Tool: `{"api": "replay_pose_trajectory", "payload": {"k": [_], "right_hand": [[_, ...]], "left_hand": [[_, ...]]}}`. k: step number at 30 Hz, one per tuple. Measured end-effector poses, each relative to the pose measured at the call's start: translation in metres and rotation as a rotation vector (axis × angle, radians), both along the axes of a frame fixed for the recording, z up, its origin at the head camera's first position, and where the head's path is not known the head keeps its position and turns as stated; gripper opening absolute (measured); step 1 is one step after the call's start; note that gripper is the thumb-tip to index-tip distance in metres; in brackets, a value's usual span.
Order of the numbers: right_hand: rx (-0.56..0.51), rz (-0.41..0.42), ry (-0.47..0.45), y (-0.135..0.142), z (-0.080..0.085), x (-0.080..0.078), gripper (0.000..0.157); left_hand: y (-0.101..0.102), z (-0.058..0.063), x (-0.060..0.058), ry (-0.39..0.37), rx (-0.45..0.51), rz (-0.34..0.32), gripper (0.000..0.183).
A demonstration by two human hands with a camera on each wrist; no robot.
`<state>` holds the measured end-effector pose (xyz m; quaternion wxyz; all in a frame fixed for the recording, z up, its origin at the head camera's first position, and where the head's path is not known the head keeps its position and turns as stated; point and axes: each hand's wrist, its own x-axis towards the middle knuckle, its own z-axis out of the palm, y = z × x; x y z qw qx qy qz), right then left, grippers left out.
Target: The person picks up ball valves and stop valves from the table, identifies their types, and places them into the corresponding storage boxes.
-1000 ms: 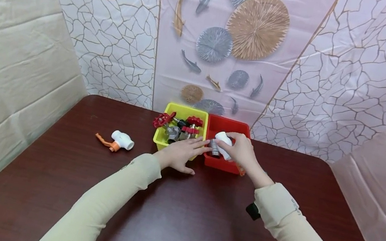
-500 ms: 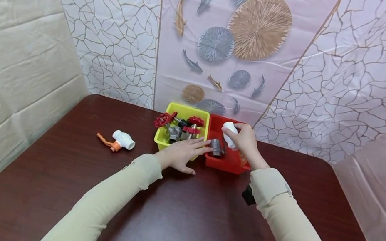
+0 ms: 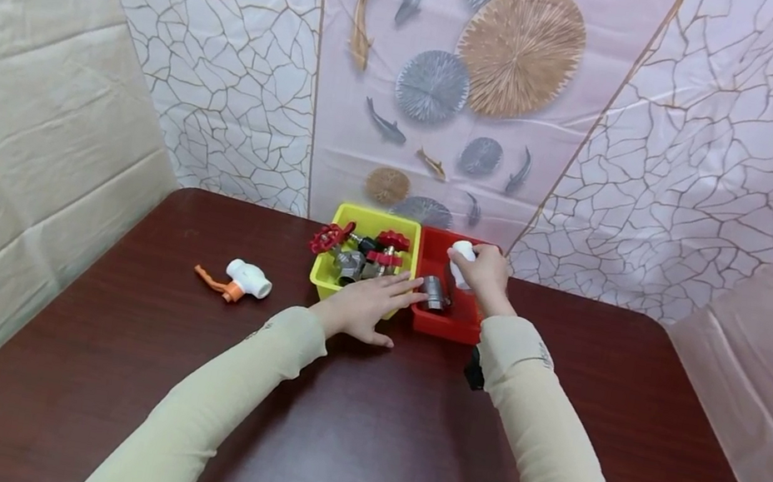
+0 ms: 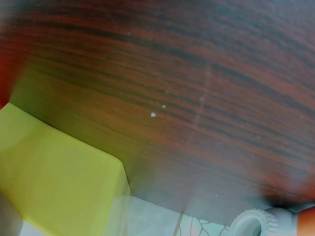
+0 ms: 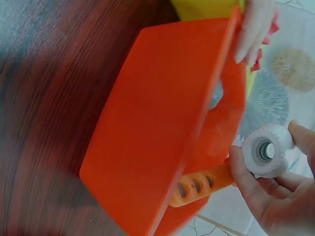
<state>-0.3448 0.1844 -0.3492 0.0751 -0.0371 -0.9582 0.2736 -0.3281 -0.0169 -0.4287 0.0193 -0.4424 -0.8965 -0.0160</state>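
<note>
My right hand (image 3: 491, 274) grips a white plastic ball valve (image 3: 461, 265) over the red bin (image 3: 444, 328). In the right wrist view, the thumb and fingers hold the valve (image 5: 281, 152) by its body, and its orange lever handle (image 5: 204, 184) reaches down past the rim of the red bin (image 5: 147, 108). My left hand (image 3: 367, 305), fingers spread and fairly straight, rests at the front where the yellow bin (image 3: 325, 290) meets the red one. Inside the red bin lies a grey metal fitting (image 3: 435, 292), near the left fingertips.
Several metal valves with red handwheels (image 3: 392, 240) fill the yellow bin; one handwheel (image 3: 328, 240) overhangs its left edge. Another white ball valve (image 3: 250, 278) with an orange handle lies on the dark wooden table (image 3: 340, 436) to the left. Patterned cloth stands behind the table.
My right hand has lifted the white ball valve slightly and moved it toward the back of the red bin, drawing the forearm inward. The left hand has stayed in place.
</note>
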Motion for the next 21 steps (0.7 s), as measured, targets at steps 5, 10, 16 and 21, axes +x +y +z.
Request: {"api": "replay_pose_trajectory", "payload": {"k": [5, 10, 16, 21], "right_hand": [[0.051, -0.049, -0.024, -0.005, -0.004, -0.005, 0.048], [0.031, -0.098, -0.053, -0.007, -0.011, -0.008, 0.047], [-0.036, -0.171, -0.089, -0.008, -0.020, -0.012, 0.044], [-0.070, -0.197, -0.126, -0.006, -0.023, -0.014, 0.046]], "left_hand": [[-0.002, 0.000, -0.001, -0.007, 0.009, -0.010, 0.091], [-0.001, -0.001, -0.002, -0.019, 0.007, 0.000, 0.093], [-0.001, 0.001, 0.000, -0.016, 0.007, -0.005, 0.092], [-0.002, 0.001, -0.001, -0.007, -0.004, -0.003, 0.092]]}}
